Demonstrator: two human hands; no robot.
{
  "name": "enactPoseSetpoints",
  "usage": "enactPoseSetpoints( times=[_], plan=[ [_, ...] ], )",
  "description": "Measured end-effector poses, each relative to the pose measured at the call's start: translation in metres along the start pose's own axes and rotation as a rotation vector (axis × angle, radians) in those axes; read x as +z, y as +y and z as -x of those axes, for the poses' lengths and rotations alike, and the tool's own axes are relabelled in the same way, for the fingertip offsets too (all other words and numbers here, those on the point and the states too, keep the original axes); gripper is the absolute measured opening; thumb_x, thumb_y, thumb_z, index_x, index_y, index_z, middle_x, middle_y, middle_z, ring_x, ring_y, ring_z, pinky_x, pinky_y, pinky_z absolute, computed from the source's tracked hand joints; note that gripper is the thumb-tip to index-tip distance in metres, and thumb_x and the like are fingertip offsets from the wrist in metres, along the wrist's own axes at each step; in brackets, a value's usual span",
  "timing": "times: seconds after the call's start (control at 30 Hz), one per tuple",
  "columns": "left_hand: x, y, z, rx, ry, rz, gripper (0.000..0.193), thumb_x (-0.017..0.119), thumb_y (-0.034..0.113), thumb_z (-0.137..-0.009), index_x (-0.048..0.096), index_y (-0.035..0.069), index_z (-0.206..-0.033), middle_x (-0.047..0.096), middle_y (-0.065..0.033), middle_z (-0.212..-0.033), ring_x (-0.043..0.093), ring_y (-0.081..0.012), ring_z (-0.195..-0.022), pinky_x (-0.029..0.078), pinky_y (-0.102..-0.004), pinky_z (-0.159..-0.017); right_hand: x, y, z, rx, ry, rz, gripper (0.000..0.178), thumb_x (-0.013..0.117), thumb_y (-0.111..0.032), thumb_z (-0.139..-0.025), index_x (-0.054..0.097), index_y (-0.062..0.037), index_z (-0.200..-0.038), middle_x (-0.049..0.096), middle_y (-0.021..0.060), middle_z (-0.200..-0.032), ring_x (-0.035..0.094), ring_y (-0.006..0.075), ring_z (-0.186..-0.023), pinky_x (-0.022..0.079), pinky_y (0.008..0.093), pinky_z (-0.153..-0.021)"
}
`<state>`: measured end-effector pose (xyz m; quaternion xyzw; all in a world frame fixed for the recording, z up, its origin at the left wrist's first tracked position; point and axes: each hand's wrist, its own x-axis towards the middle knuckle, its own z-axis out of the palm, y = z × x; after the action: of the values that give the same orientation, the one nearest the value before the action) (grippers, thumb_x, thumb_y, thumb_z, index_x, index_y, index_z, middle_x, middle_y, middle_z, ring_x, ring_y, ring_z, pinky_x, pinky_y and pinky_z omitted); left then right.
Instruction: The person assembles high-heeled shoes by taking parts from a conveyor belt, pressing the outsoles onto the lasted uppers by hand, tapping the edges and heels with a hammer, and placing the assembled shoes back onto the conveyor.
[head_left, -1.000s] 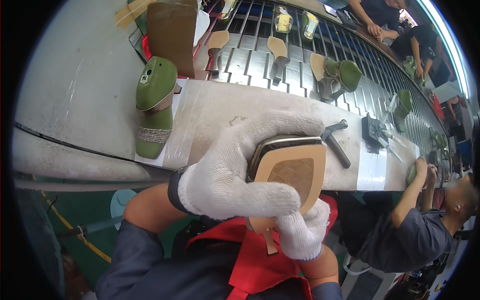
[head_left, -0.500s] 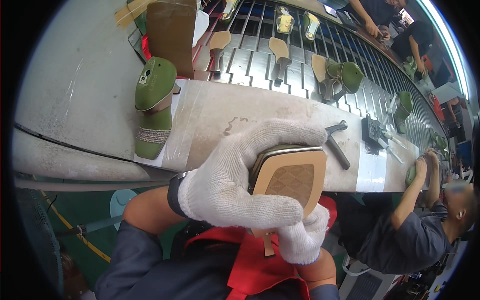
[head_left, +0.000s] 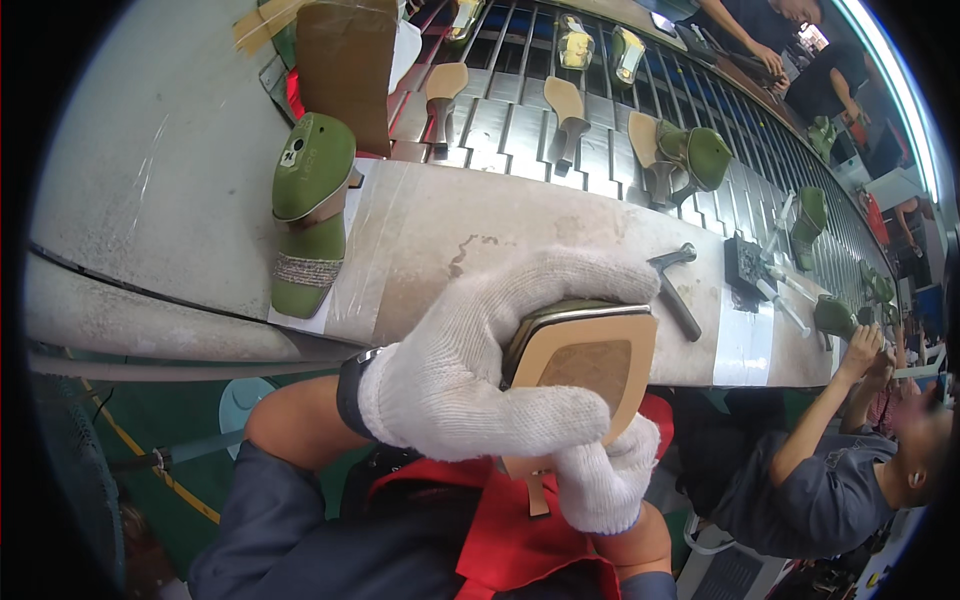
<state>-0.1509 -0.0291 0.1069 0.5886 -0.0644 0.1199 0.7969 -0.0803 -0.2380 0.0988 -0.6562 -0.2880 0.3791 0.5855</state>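
Co-worker's hands have shifted at the right end of the stained tabletop; over its front edge my left hand and right hand clasp a shoe, right fingers partly hidden.

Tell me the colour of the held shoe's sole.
The sole is tan with a darker brown central panel, clearest in the head view.

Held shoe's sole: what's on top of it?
The left hand's gloved thumb lies across the tan sole. Gloved right hand partly hides its narrow section. Whatever they cover can't be seen.
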Motion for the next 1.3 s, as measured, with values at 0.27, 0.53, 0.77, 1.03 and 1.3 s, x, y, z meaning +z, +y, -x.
enactPoseSetpoints(
  times=[0.27, 0.53, 0.77, 1.03, 1.3],
  plan=[
    [0.014, 0.021, 0.004, -0.015, 0.126, -0.121, 0.046, 0.057, 0.024, -0.11, 0.062, -0.007, -0.143, 0.072, -0.0253, -0.136, 0.07, -0.0278, -0.127, 0.055, -0.0437, -0.111, 0.011, 0.005, -0.004, -0.265, 0.057, -0.099, 0.018, 0.069, -0.008, -0.102, 0.081, 0.0046, -0.1, 0.075, 0.0037, -0.071, 0.065, 0.0074, -0.059, 0.051, 0.027, -0.056],
    [-0.01, -0.012, -0.017, -0.019, -0.075, 0.359, 0.082, 0.06, 0.055, -0.106, 0.052, -0.011, -0.155, 0.057, -0.0278, -0.158, 0.056, -0.036, -0.148, 0.043, -0.0465, -0.126, -0.012, -0.003, -0.006, 0.051, -0.034, -0.43, 0.052, 0.074, -0.033, -0.102, 0.07, 0.0145, -0.123, 0.08, 0.025, -0.099, 0.078, 0.0253, -0.075, 0.065, 0.0364, -0.065],
    [-0.003, -0.005, -0.016, -0.041, -0.036, 0.252, 0.069, 0.069, 0.017, -0.097, 0.051, -0.004, -0.16, 0.058, -0.0178, -0.162, 0.055, -0.0295, -0.15, 0.041, -0.0449, -0.129, -0.02, -0.002, -0.005, 0.034, 0.006, -0.447, 0.038, 0.065, -0.015, -0.103, 0.073, 0.0147, -0.125, 0.081, 0.0223, -0.113, 0.08, 0.0242, -0.095, 0.066, 0.0353, -0.083],
    [0.002, -0.016, -0.021, 0.018, 0.071, 0.385, 0.048, 0.055, 0.024, -0.116, 0.06, -0.006, -0.152, 0.069, -0.0136, -0.144, 0.064, -0.0179, -0.131, 0.047, -0.0335, -0.117, -0.021, -0.007, -0.005, 0.03, 0.031, -0.302, 0.038, 0.064, -0.017, -0.103, 0.075, 0.0132, -0.123, 0.082, 0.0195, -0.108, 0.079, 0.0221, -0.094, 0.065, 0.0349, -0.084],
    [0.001, -0.023, -0.052, 0.101, 0.042, 0.14, 0.047, 0.056, 0.03, -0.117, 0.064, -0.007, -0.146, 0.072, -0.013, -0.137, 0.068, -0.0171, -0.124, 0.053, -0.0329, -0.111, -0.011, -0.018, -0.024, -0.057, 0.251, -0.179, 0.065, 0.065, -0.044, -0.104, 0.062, 0.0159, -0.128, 0.076, 0.0244, -0.082, 0.077, 0.0289, -0.065, 0.063, 0.0331, -0.055]
  ],
)
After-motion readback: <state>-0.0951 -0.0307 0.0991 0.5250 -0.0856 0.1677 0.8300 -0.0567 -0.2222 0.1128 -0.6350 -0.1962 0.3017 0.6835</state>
